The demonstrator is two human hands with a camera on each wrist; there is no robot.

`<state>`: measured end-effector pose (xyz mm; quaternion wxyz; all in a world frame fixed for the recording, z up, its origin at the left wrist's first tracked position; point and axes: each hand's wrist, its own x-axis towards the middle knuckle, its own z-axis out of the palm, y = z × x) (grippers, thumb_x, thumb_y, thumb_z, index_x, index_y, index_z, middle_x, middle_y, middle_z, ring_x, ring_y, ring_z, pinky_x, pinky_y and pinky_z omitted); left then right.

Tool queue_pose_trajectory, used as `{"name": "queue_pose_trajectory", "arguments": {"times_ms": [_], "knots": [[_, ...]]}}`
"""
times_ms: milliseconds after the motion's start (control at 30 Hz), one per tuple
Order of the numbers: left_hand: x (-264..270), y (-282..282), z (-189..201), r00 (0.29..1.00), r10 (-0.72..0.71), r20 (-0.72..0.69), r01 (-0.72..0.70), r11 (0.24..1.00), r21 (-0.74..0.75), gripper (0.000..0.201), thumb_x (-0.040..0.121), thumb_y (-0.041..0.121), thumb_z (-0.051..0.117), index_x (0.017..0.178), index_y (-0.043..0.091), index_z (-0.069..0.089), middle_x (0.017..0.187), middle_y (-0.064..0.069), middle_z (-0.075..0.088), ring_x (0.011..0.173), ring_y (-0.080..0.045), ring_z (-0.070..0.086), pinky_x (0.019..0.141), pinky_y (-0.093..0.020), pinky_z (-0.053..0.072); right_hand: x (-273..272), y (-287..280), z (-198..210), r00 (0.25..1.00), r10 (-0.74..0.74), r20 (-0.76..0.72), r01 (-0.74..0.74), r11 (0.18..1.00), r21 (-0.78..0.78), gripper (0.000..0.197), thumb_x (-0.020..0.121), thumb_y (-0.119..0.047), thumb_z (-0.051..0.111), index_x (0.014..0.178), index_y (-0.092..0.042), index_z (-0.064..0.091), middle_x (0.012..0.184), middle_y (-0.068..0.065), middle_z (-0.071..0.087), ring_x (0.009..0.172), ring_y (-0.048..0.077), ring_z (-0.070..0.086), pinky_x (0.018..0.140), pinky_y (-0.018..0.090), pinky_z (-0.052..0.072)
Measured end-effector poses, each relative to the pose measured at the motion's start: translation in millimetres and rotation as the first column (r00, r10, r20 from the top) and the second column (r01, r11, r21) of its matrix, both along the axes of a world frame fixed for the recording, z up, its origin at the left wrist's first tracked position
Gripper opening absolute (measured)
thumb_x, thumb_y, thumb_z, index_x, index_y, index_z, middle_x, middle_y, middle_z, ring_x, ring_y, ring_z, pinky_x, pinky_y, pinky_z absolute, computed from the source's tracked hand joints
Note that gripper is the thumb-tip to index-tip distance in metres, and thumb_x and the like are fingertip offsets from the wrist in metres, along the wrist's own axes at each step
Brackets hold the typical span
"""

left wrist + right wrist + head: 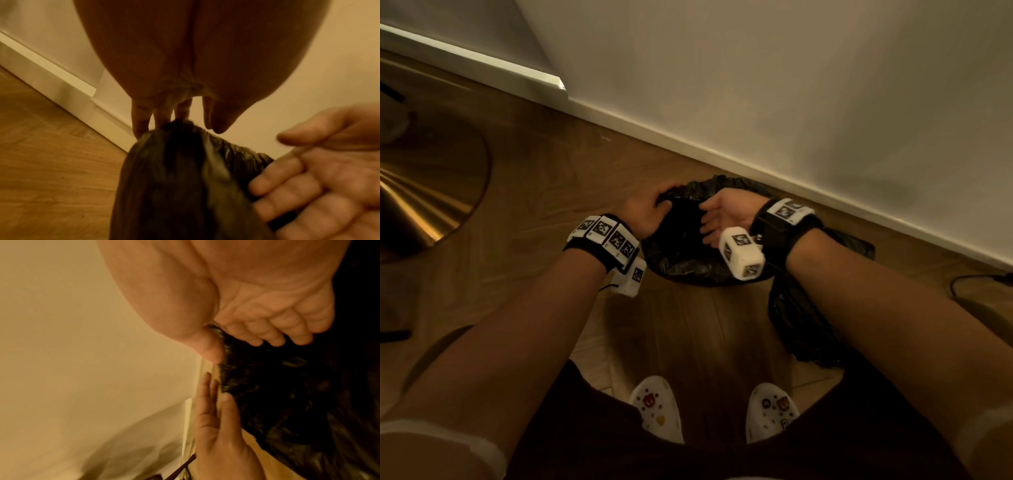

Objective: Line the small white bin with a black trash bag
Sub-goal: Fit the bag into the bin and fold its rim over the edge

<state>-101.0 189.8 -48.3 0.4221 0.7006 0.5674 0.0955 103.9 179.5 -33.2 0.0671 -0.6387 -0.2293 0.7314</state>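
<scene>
A black trash bag stands open-mouthed on the wooden floor near the wall, and it hides any white bin beneath it. My left hand grips the bag's far left rim, the fingers bent over the edge. In the left wrist view the left hand has the bag bunched at its fingertips. My right hand hovers palm up over the opening with loosely bent fingers. In the right wrist view the right hand has its thumb tip touching the crinkled rim of the bag.
More black plastic lies crumpled on the floor to the right of the bag. A white skirting board runs just behind. A round brass base sits at the left, a dark cable at the right. My white clogs stand close in front.
</scene>
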Motion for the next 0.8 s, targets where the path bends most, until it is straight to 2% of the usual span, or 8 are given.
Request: {"name": "queue_pose_trajectory", "arguments": {"times_ms": [100,167,233,367,533,600,700,800], "knots": [[-10.7,-3.7,21.1,0.997,0.082,0.013,-0.082,0.997,-0.006,0.044,0.098,0.017,0.054,0.141,0.019,0.046,0.138,-0.006,0.051,0.124,-0.020,0.049,0.095,-0.031,0.045,38.5,-11.7,47.0,1.000,0.010,0.006,-0.011,0.989,0.149,0.058,0.098,-0.037,0.052,0.148,-0.009,0.039,0.149,0.010,0.045,0.135,0.033,0.045,0.111,0.045,0.037],[-19.9,-7.9,33.1,0.989,0.145,0.002,-0.145,0.989,-0.029,0.032,0.096,0.020,0.058,0.127,0.011,0.056,0.119,-0.007,0.059,0.104,-0.019,0.058,0.082,-0.031,0.049,73.2,-20.2,65.2,0.984,-0.032,0.174,-0.020,0.958,0.287,0.041,0.094,-0.042,0.057,0.126,-0.016,0.058,0.136,0.006,0.059,0.121,0.027,0.057,0.105,0.044,0.044],[-32.7,-11.6,38.9,0.984,0.101,-0.148,-0.116,0.988,-0.097,0.027,0.096,0.031,0.058,0.104,0.007,0.064,0.096,-0.009,0.065,0.081,-0.018,0.061,0.077,-0.039,0.050,99.3,-29.6,65.4,0.937,-0.076,0.340,-0.051,0.935,0.350,0.029,0.091,-0.042,0.063,0.106,-0.017,0.065,0.122,0.008,0.067,0.111,0.027,0.064,0.096,0.039,0.051],[-44.7,-23.7,30.9,0.970,0.009,-0.243,-0.114,0.900,-0.420,0.029,0.095,0.041,0.057,0.091,0.013,0.064,0.094,-0.006,0.067,0.079,-0.018,0.065,0.068,-0.031,0.055,117.1,-52.5,39.5,0.856,0.042,0.515,-0.210,0.939,0.272,0.032,0.088,-0.035,0.069,0.106,-0.008,0.069,0.103,0.011,0.072,0.095,0.028,0.070,0.075,0.034,0.054],[-36.9,-24.1,25.5,0.965,0.000,-0.263,-0.113,0.903,-0.414,0.025,0.096,0.032,0.059,0.090,0.009,0.069,0.092,-0.008,0.071,0.076,-0.015,0.067,0.059,-0.021,0.051,105.8,-63.4,18.5,0.873,0.077,0.482,-0.222,0.942,0.251,0.012,0.090,-0.024,0.069,0.091,-0.012,0.066,0.087,0.009,0.072,0.073,0.019,0.069,0.056,0.025,0.051],[-34.4,-23.5,25.7,0.967,0.034,-0.251,-0.136,0.907,-0.399,0.025,0.096,0.029,0.059,0.093,0.006,0.070,0.094,-0.010,0.072,0.077,-0.015,0.067,0.059,-0.021,0.051,103.1,-61.5,16.9,0.868,0.055,0.493,-0.219,0.934,0.281,0.010,0.089,-0.022,0.070,0.088,-0.013,0.065,0.086,0.014,0.073,0.075,0.022,0.070,0.058,0.026,0.053],[-32.5,-21.3,26.6,0.970,0.161,-0.181,-0.224,0.884,-0.410,0.023,0.098,0.026,0.058,0.104,0.006,0.069,0.097,-0.010,0.070,0.080,-0.017,0.065,0.069,-0.024,0.055,104.3,-54.4,18.4,0.880,0.014,0.476,-0.185,0.931,0.315,0.012,0.087,-0.022,0.073,0.088,-0.016,0.063,0.089,0.016,0.073,0.083,0.028,0.071,0.075,0.037,0.060],[-31.2,-15.3,34.9,0.948,0.302,-0.106,-0.318,0.852,-0.417,0.020,0.097,0.026,0.058,0.100,0.008,0.067,0.091,-0.010,0.066,0.074,-0.018,0.062,0.070,-0.029,0.052,108.3,-38.9,30.7,0.907,-0.034,0.420,-0.121,0.934,0.337,0.014,0.088,-0.023,0.073,0.091,-0.013,0.063,0.090,0.013,0.072,0.084,0.027,0.071,0.083,0.041,0.059]]}}
